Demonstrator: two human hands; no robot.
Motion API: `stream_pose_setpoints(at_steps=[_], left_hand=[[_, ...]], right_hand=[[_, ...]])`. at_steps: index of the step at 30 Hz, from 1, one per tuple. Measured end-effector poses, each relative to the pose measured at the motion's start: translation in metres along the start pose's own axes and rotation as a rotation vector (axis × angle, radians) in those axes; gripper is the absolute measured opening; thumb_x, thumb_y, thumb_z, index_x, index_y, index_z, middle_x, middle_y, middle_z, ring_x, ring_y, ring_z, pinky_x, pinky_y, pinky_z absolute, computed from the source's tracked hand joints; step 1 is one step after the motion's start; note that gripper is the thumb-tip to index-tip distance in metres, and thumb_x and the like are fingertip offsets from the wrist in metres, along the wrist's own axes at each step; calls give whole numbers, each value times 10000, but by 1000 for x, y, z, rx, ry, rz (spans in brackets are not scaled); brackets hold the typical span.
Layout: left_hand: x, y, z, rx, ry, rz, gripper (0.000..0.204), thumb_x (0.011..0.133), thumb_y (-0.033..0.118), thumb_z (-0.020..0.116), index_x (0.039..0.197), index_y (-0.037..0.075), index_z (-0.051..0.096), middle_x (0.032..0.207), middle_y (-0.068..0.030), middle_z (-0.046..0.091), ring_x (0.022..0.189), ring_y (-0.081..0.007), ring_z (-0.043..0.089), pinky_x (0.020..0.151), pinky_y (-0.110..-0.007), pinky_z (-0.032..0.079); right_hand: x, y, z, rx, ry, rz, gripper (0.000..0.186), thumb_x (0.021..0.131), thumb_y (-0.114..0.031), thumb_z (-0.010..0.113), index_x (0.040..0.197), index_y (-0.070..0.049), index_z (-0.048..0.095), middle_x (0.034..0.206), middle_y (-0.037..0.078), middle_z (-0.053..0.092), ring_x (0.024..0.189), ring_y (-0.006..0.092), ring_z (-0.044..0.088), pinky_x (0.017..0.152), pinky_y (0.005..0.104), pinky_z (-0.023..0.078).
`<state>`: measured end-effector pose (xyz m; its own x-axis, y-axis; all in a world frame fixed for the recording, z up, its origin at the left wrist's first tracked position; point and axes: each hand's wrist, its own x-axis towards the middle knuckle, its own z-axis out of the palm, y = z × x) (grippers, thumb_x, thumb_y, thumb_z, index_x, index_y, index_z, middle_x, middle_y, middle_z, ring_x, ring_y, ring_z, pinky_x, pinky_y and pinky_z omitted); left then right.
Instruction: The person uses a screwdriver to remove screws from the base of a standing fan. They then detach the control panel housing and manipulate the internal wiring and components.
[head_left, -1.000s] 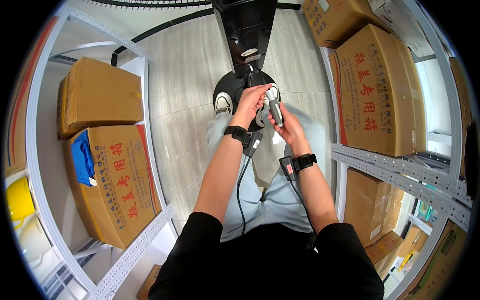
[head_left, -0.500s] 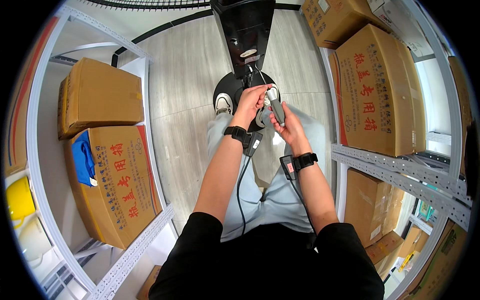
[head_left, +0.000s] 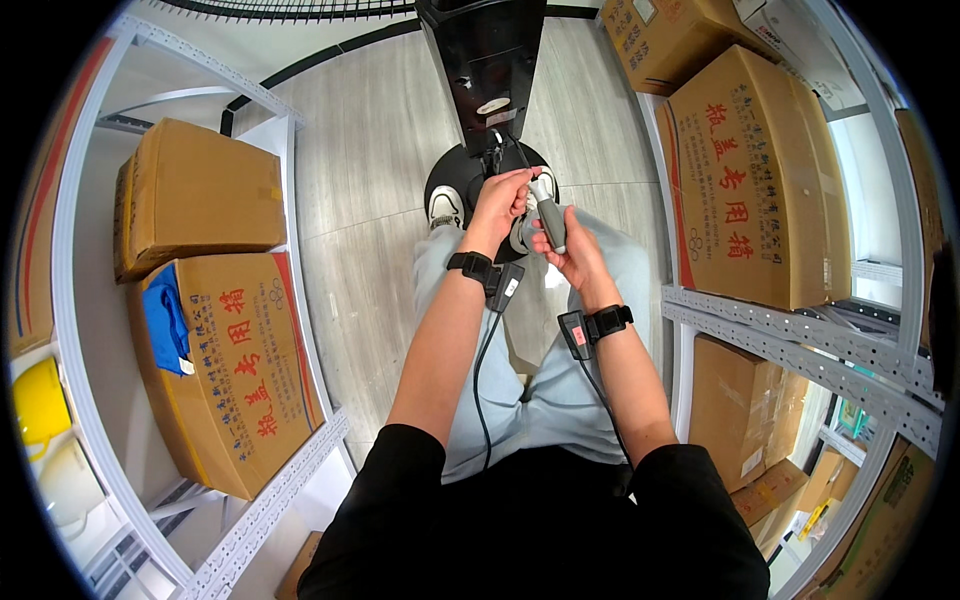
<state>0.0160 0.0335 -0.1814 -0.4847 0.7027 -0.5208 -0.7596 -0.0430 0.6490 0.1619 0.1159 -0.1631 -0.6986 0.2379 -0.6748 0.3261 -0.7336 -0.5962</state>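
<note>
My right hand [head_left: 572, 250] wraps round the grey handle of a screwdriver [head_left: 550, 222], which has a paler collar at its upper end. From the collar, a thin shaft slants up and left toward a black column [head_left: 490, 90] that stands on a round black base [head_left: 437, 178]. My left hand [head_left: 503, 208] is closed, its thumb and forefinger pinching at the shaft just above the collar. The shaft's far end lies by the column's lower edge, and I cannot make out whether it touches. Small fittings and a pale oval patch show on the column.
My shoes [head_left: 445, 207] rest at the base, partly over it. Metal shelving [head_left: 292, 190] with cardboard boxes [head_left: 230, 360] rises on the left, a blue cloth [head_left: 165, 315] draped on one. More boxes [head_left: 745, 180] fill the right shelves. Cables hang from both wrist straps.
The screwdriver and my right hand have shifted very slightly down and left. The shaft looks darker now. Both hands keep their grip.
</note>
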Motion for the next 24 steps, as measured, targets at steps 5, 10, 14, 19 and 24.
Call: stream_pose_setpoints(at_steps=[5,10,14,19,24], left_hand=[[1,-2,-1,1,6,10,254,924,163,551,1099,-13,608,608,51,418,492,-45,341,444,-194,275],[3,-3,0,29,8,25,242,924,156,547,1089,-9,610,606,49,415,491,-45,345,437,-191,268],[4,-5,-5,10,4,28,247,920,158,551,1094,-8,611,603,52,406,490,-45,344,434,-197,265],[1,-2,-1,5,-6,38,258,918,162,555,1100,-13,610,598,54,403,491,-43,344,434,-200,265],[3,-2,0,7,22,23,259,918,160,555,1097,-18,611,601,52,410,494,-47,348,446,-199,276]], right_hand=[[6,8,1,-116,105,-130,461,971,-472,400,997,-56,595,744,21,635,636,86,596,542,205,459],[4,11,7,-102,210,-248,431,972,-449,417,986,-52,585,772,38,637,633,97,582,556,219,461],[-2,3,2,44,39,-34,423,977,-436,413,999,-50,586,769,33,640,629,88,575,560,211,458],[2,2,-1,-71,33,-116,417,980,-419,415,1003,-36,579,776,35,640,635,94,577,572,211,479],[5,14,8,-136,267,-308,429,976,-430,417,1035,-30,563,834,50,646,667,109,604,585,216,496]])
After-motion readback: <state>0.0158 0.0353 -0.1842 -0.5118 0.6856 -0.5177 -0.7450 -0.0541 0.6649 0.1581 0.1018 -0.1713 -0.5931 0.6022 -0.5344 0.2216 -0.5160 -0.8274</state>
